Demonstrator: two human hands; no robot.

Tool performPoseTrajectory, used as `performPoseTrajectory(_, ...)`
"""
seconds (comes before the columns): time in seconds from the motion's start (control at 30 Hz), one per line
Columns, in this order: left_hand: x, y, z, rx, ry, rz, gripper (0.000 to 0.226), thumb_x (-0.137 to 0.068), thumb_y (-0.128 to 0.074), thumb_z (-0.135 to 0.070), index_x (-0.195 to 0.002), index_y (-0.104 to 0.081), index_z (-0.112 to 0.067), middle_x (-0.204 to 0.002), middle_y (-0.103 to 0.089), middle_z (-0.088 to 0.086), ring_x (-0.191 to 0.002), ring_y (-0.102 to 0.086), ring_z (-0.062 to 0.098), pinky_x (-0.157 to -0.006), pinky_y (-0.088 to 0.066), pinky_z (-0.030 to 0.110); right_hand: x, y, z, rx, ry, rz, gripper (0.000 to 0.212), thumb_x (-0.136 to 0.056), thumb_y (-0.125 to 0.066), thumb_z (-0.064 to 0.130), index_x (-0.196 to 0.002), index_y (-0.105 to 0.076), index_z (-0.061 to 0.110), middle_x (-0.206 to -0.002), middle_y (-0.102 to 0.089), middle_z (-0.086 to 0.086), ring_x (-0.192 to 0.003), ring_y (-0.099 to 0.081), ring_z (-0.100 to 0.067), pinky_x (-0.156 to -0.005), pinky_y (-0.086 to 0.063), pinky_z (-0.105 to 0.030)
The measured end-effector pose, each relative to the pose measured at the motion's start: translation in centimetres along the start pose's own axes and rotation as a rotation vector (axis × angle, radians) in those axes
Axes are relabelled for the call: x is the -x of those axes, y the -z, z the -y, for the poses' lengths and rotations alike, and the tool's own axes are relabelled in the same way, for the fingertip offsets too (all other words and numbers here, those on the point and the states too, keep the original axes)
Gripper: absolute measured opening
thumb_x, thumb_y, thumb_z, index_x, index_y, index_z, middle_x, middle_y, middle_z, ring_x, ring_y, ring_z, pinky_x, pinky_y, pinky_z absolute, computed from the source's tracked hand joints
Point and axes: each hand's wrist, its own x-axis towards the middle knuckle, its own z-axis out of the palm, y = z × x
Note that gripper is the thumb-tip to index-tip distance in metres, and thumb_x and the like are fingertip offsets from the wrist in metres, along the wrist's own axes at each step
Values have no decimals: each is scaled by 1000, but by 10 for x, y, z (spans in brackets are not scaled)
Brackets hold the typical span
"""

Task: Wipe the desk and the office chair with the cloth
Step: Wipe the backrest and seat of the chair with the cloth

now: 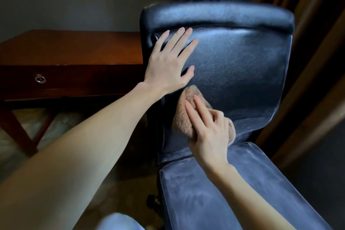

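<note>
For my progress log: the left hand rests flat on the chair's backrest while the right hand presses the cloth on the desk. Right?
Not the desk. The head view shows the right hand pressing the cloth on the lower part of the chair's backrest; the desk stands untouched to the left. The left hand does rest flat on the backrest.

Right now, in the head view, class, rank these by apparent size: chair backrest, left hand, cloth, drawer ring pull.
1. chair backrest
2-3. left hand and cloth: look alike; the right hand covers part of the cloth, so no ranking.
4. drawer ring pull, smallest, though farther from the camera.
</note>
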Motion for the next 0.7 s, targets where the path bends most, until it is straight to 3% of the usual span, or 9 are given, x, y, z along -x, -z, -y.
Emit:
performPoseTrajectory(0.07,-3,-5,-1,13,1,-5,65,-97,-44,-46,-156,-43,-19,-166,-32,6,-154,-28,22,-126,-17,49,3,-13,5,10,34,81,73,-78,-58,8,-147,-56,30,-156,-50,0,-96,-50,-30,-78,-37,-38)
performPoseTrajectory(0.23,-2,-15,1,2,-20,11,68,-96,-44,-47,-158,-39,-19,-167,-30,7,-155,-26,23,-126,-16,50,31,-41,18,-22,-81,234,79,-74,-38,13,-150,-51,30,-157,-48,1,-100,-46,-28,-76,-41,-39)
performPoseTrajectory(0.47,-2,-16,-11,-37,-42,123,75,-97,-41,-52,-162,-26,-18,-170,-19,9,-158,-16,26,-127,-11,51,58,-24,-2,35,6,408,89,-58,-74,11,-144,-59,32,-151,-55,4,-85,-52,-29,-75,-50,-43)
performPoseTrajectory(0.6,20,-7,-25,-58,-84,253,80,-99,-38,-54,-164,-15,-14,-172,-9,13,-159,-5,31,-127,-8,53,57,5,-7,39,-55,462,90,-53,-75,18,-141,-62,32,-148,-58,5,-87,-55,-30,-76,-54,-44)
performPoseTrajectory(0.7,42,7,-26,-28,-127,359,80,-99,-40,-51,-164,-14,-12,-172,-6,13,-159,-3,30,-127,-8,51,62,35,-6,-10,-151,519,87,-60,-64,23,-145,-57,34,-153,-52,8,-90,-53,-28,-74,-49,-40)
